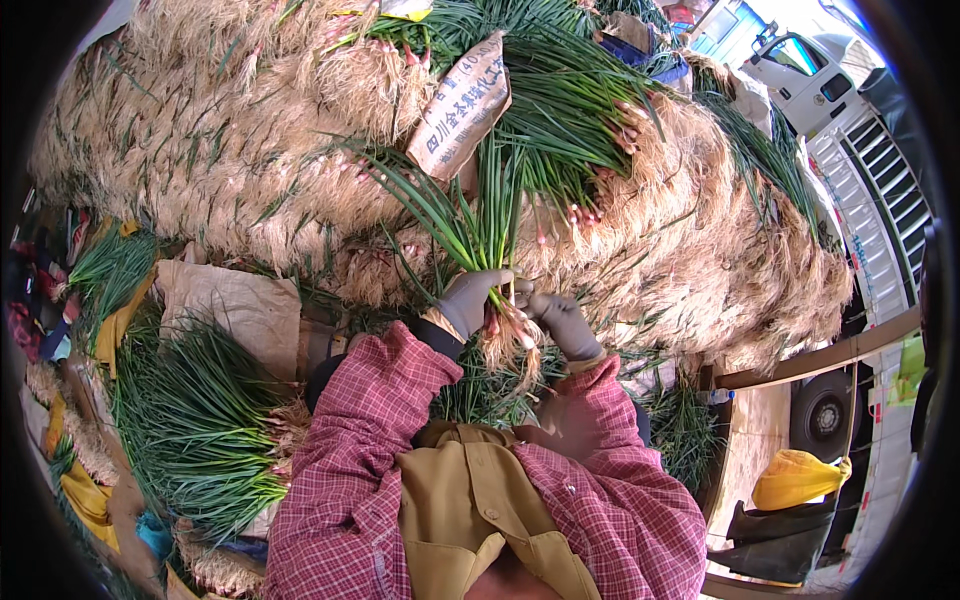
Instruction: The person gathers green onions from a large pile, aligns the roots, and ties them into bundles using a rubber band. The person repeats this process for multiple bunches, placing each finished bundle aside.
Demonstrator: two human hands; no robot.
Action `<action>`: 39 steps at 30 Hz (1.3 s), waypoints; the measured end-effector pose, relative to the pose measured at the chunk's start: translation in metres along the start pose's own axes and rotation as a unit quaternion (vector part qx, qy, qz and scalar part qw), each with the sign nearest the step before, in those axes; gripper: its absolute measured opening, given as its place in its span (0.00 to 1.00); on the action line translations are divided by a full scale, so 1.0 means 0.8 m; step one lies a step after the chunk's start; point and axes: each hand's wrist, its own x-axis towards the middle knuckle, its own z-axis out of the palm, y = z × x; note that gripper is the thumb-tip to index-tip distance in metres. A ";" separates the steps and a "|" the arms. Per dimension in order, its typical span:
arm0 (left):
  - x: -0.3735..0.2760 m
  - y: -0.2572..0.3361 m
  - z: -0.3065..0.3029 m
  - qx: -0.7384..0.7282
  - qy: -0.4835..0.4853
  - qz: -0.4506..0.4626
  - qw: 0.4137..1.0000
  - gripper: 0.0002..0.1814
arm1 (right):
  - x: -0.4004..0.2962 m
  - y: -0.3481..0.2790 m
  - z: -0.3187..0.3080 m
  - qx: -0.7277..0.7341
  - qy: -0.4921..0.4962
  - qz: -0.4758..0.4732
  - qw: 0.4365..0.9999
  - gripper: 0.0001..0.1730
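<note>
My left hand (pixel 469 300), in a grey glove, grips a small bunch of green onions (pixel 480 225) just above their bulbs. The green leaves point up and away from me, and the pale roots (pixel 510 349) hang below. My right hand (pixel 564 322), gloved the same way, is at the bulb end with its fingers bent. Whether those fingers pinch a stem or only touch it is hard to make out. Beyond both hands rises a large heap of green onions with matted, straw-coloured roots (pixel 645 262). Loose green onions (pixel 570 127) lie across its top.
A printed woven sack (pixel 465 105) lies on the heap. To my left are a laid-out pile of green onions (pixel 202 427) and a beige sack (pixel 232 315). Another person (pixel 34 300) is at the far left. A wooden rail (pixel 817 352), yellow bag (pixel 799 480) and white truck (pixel 810 75) stand right.
</note>
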 end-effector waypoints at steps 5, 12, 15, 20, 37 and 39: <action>-0.009 0.007 0.007 0.039 0.045 0.001 0.998 0.20 | 0.025 -0.035 0.013 -0.005 0.067 -0.055 0.996 0.28; -0.031 0.022 0.035 0.155 0.102 0.038 0.982 0.17 | 0.049 -0.043 0.023 -0.111 -0.004 -0.042 0.993 0.21; -0.031 0.024 0.037 0.129 0.099 0.026 0.986 0.18 | 0.047 -0.043 0.026 -0.239 0.068 -0.118 0.961 0.16; -0.010 0.007 0.011 0.087 0.070 0.016 0.994 0.19 | 0.088 0.001 -0.011 -0.163 0.216 -0.093 0.958 0.18; 0.012 -0.026 -0.018 0.195 0.167 -0.002 0.967 0.17 | 0.034 -0.090 0.071 -0.382 0.187 -0.163 0.890 0.17; 0.011 -0.034 -0.009 0.127 0.140 0.050 0.981 0.14 | 0.045 -0.092 0.054 -0.355 0.196 -0.093 0.909 0.18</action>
